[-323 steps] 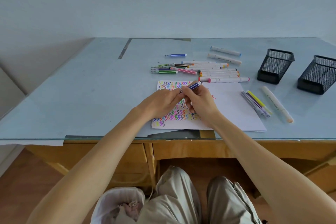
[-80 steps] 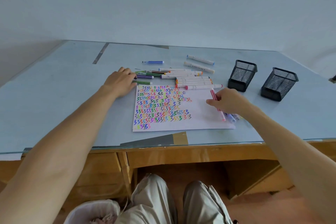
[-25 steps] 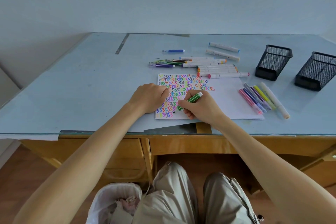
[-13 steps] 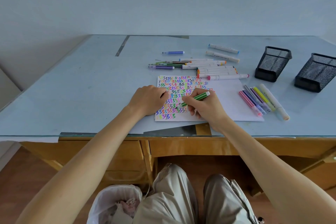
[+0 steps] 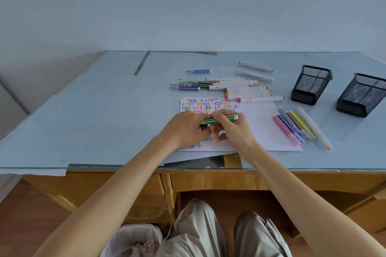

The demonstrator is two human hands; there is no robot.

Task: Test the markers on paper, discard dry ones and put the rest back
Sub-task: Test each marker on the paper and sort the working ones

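A green striped marker (image 5: 221, 119) lies level just above the white test paper (image 5: 263, 129), which is covered on its left with coloured squiggles. My right hand (image 5: 234, 131) pinches the marker's middle. My left hand (image 5: 184, 129) has its fingers curled round the marker's left end; the tip and any cap are hidden there. Beyond the paper lies a heap of markers (image 5: 240, 89). A row of several markers (image 5: 296, 126) rests at the paper's right edge.
Two black mesh holders (image 5: 312, 83) (image 5: 363, 95) stand at the right. A lone blue marker (image 5: 199, 71) and two white markers (image 5: 254, 70) lie farther back. A bin lined with a plastic bag (image 5: 133, 240) sits by my knees under the desk.
My right hand lifted the green marker off the paper and turned it level. My left hand left the paper and closed on the marker's left end.
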